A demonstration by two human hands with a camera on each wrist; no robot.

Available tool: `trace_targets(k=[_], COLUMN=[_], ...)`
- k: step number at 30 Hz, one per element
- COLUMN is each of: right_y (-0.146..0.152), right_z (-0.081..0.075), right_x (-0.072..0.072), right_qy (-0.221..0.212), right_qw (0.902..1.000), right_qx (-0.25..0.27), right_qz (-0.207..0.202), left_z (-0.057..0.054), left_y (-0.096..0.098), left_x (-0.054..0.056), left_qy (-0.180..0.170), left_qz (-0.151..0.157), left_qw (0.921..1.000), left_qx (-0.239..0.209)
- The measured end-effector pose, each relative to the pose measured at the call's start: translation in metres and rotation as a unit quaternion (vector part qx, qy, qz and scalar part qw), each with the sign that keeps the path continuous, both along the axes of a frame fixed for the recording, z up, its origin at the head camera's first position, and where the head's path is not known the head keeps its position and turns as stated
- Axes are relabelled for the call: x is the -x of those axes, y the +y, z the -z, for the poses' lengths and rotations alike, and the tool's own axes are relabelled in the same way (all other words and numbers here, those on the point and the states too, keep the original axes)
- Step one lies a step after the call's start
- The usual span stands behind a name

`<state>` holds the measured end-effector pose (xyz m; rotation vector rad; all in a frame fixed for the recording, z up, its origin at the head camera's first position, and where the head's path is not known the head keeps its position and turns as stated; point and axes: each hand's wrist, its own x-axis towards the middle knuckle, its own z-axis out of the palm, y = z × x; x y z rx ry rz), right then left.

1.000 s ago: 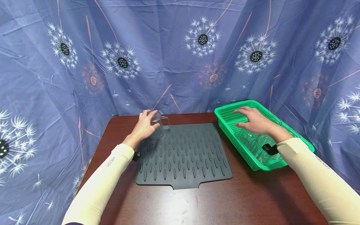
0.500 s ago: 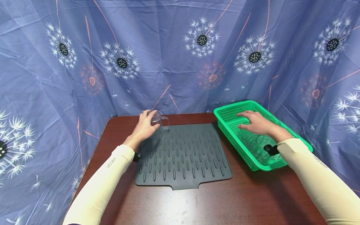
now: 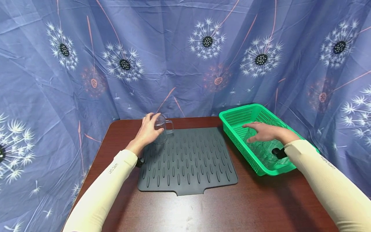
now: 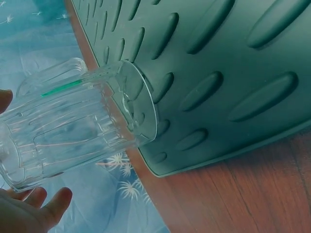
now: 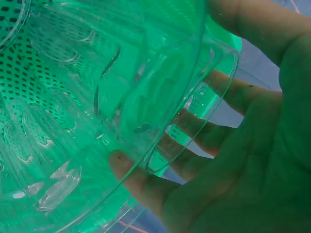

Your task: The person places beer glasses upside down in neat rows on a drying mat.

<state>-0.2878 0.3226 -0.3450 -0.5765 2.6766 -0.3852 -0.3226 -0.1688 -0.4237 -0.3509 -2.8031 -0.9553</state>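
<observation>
Clear glass wants light, level handling: the left hand (image 3: 147, 130) curves its fingers round the base of an upturned mug (image 4: 73, 131) on the dark mat (image 3: 188, 161), toward the desk's (image 3: 185, 212) far left corner; near the right edge, in the green basket (image 3: 240, 146), the right hand (image 3: 262, 131) reaches among glassware (image 3: 261, 153), fingers spread, contact unclear; best close evenly, clear of neighbouring pieces

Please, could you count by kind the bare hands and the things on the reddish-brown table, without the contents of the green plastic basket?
Left hand and right hand: 2
Clear glass mug with handle: 1
Dark grey ridged mat: 1
Green perforated plastic basket: 1
Total: 5
</observation>
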Motion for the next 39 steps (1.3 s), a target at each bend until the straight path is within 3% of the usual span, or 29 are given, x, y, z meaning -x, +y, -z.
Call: trace_targets(k=[11,20,29,39], right_y=[0.005,0.006,0.011,0.014], right_z=[0.000,-0.003,-0.006,-0.002], right_x=[0.007,0.015,0.017,0.018], right_qy=[-0.033,-0.067,-0.047,-0.046], right_qw=[0.9992,0.9964,0.9978,0.9980], right_qx=[-0.020,-0.042,-0.026,-0.023], right_qz=[-0.007,-0.030,-0.039,-0.037], left_z=[0.001,0.005,0.013,0.028], left_y=[-0.005,-0.007,-0.002,0.001], left_x=[-0.018,-0.049,-0.079,-0.107], left_qy=[0.019,0.035,0.074,0.001], left_qz=[-0.014,0.000,0.024,0.063], left_qw=[0.9997,0.9994,0.9970,0.9976], left_qx=[-0.003,0.003,-0.008,0.030])
